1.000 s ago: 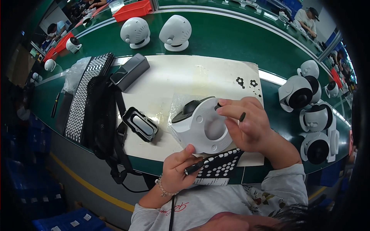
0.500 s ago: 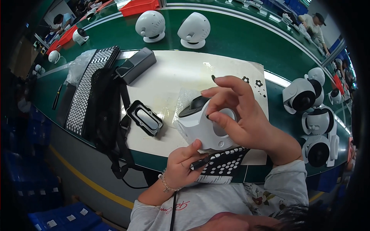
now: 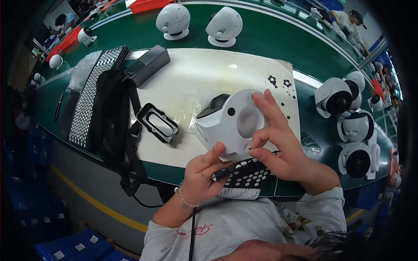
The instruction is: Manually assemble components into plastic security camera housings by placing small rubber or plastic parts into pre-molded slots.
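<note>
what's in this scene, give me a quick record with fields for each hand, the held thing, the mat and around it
left hand: grips white device by its near edge, with black stick-like tool
right hand: thumb and index finger at the device's lower right; anything pinched there is unclear
device marking: black round spot beside its large round recess
mat: pale, bearing grey box and black-rimmed oval part
table: green

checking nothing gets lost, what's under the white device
Past the left side of the white device, part of a clear wrap shows on the cream board. The device covers what lies directly beneath, so anything else there can't be seen.
</note>
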A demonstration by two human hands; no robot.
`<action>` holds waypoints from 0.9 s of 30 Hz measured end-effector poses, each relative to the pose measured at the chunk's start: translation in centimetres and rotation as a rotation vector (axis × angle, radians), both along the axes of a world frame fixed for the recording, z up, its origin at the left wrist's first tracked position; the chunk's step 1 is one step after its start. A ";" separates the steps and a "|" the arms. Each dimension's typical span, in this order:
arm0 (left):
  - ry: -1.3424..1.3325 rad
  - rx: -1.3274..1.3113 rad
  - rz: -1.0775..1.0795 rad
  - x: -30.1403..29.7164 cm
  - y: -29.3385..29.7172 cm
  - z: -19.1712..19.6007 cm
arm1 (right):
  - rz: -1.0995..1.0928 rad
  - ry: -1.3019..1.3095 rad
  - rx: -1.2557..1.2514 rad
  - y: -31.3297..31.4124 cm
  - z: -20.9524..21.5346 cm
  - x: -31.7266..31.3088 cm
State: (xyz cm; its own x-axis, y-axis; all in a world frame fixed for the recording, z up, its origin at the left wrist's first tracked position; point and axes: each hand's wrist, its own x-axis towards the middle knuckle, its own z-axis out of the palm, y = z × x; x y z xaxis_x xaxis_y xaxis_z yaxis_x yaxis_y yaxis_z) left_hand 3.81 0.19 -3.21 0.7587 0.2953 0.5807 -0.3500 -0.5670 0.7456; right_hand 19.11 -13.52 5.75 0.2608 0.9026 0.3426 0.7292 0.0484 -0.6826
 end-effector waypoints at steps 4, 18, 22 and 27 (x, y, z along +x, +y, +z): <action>-0.036 0.032 0.016 0.2 -0.1 0.1 | -0.054 -0.062 -0.020 0.2 -0.4 -0.5; -0.044 0.028 0.011 0.3 -0.3 0.0 | -0.129 -0.547 0.211 -2.3 -3.0 -1.1; -0.102 0.037 0.011 0.7 -0.5 0.1 | -0.052 -0.682 0.329 -2.7 -3.5 -0.8; -0.069 0.041 -0.014 0.5 -0.5 0.3 | -0.174 -0.275 0.343 -2.0 -2.7 0.4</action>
